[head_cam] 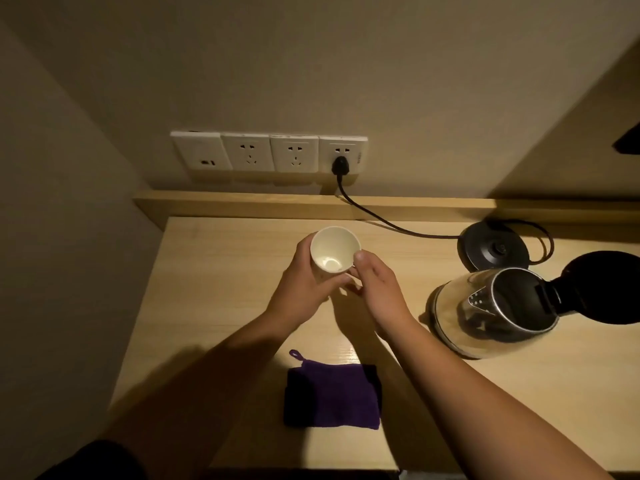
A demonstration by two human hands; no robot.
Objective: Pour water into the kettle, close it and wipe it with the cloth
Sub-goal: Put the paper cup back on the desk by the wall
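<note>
Head camera caught it plainly: the kettle (491,310) sat on the table (214,258) off its base (493,249), lid (602,289) thrown wide open, and it lay to the right of your hands, nearer your right arm. The mouth faced up and slightly toward you, so I judged a sideways carry to the right was what the pour called for. You had the cup (334,251) tipped toward you between both hands, well apart from the kettle; whether any water was in it I couldn't tell, the inside looked pale and nearly dry. Your left hand (304,285) was wrapped round the cup's side, and your right hand (377,285) pinched its near rim and base, thumb on top. Both forearms reached forward over the table. The purple cloth (332,396) lay flat near the front edge, between your arms, untouched. Behind, the cord (381,220) ran up to the wall sockets (270,154).
</note>
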